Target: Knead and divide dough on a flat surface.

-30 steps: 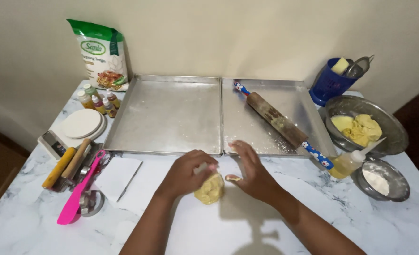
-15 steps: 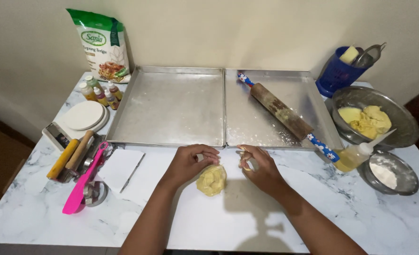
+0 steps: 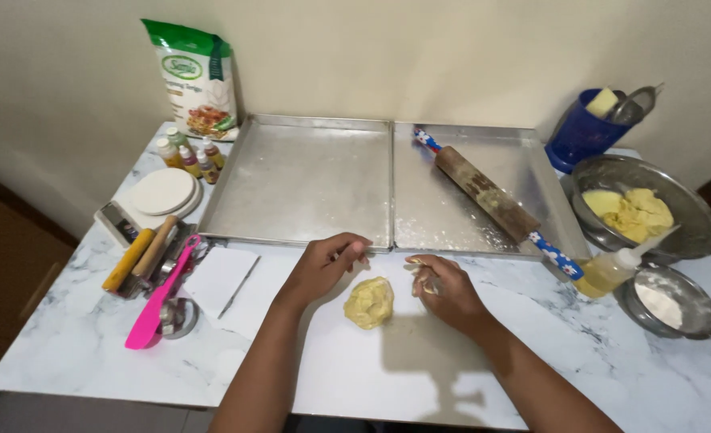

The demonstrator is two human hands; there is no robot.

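Resting both hands beside the yellow dough lump on the marble table, we keep our left hand loosely curled, our right hand half-clenched, neither gripping it; rolling with the rolling pin seems not yet done.

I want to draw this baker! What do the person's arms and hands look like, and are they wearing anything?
Both arms are bare up to where the picture ends at the bottom edge: no sleeves show. The left hand and the right hand wear no gloves, and I can see no rings, watch or bracelets. The fingers of the right hand look smeared with bits of pale yellow dough.
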